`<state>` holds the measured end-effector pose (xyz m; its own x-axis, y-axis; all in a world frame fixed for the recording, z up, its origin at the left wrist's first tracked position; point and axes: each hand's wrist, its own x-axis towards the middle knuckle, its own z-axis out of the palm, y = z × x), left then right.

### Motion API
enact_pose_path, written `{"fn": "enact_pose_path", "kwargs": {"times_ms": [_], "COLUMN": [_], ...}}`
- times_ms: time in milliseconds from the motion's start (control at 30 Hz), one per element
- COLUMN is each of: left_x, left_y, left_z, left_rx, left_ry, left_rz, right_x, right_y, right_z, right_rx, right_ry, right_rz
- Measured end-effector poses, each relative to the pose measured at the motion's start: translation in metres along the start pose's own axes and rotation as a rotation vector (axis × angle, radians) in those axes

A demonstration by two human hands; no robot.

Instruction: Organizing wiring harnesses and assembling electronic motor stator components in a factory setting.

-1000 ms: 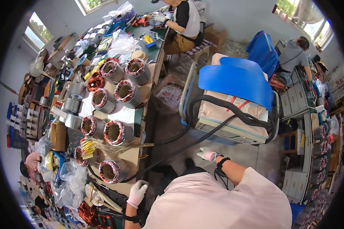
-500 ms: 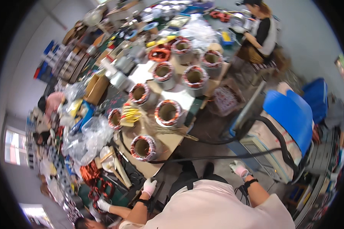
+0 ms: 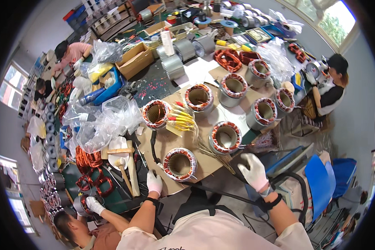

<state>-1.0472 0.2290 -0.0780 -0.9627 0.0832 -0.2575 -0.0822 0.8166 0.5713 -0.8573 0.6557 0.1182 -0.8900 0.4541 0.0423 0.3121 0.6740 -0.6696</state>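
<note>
Co-worker's hand (image 3: 94, 205): white-gloved, at the lower left, beside loose copper coils (image 3: 88, 159) on the dark tabletop (image 3: 154, 81).
Mallet (image 3: 130, 166): wooden, lying just left of the left hand.
Left hand (image 3: 154, 183): white-gloved, fingers loosely together, resting on the cardboard sheet (image 3: 166, 143) at the tabletop's near edge, gripping nothing.
Nearest stator (image 3: 179, 163): a metal ring wound with copper and red-and-white lacing, upright on the cardboard just right of the left hand, not touching it.
Yellow sleeving bundle (image 3: 182, 121): behind that stator.
Right hand (image 3: 253, 171): white-gloved, fingers spread, off the tabletop's edge, empty.
Other stators (image 3: 226, 136): standing farther back in rows.
</note>
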Motion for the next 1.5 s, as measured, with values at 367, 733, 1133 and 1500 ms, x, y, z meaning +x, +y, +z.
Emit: {"fn": "enact_pose_path", "kwargs": {"times_ms": [367, 733, 1133, 1500], "left_x": [0.07, 0.07, 0.069, 0.07], "left_y": [0.007, 0.013, 0.029, 0.015], "left_z": [0.021, 0.018, 0.011, 0.02], "left_rx": [0.321, 0.423, 0.411, 0.409], "left_ry": [0.285, 0.185, 0.18, 0.217], "left_rz": [0.169, 0.112, 0.078, 0.121], "right_x": [0.14, 0.146, 0.144, 0.142], "right_y": [-0.033, -0.018, -0.005, -0.005], "right_z": [0.071, 0.08, 0.084, 0.085], "right_rx": [-0.508, -0.475, -0.459, -0.473], "right_ry": [-0.11, -0.021, -0.003, -0.024], "right_rz": [-0.235, -0.349, -0.376, -0.362]}}
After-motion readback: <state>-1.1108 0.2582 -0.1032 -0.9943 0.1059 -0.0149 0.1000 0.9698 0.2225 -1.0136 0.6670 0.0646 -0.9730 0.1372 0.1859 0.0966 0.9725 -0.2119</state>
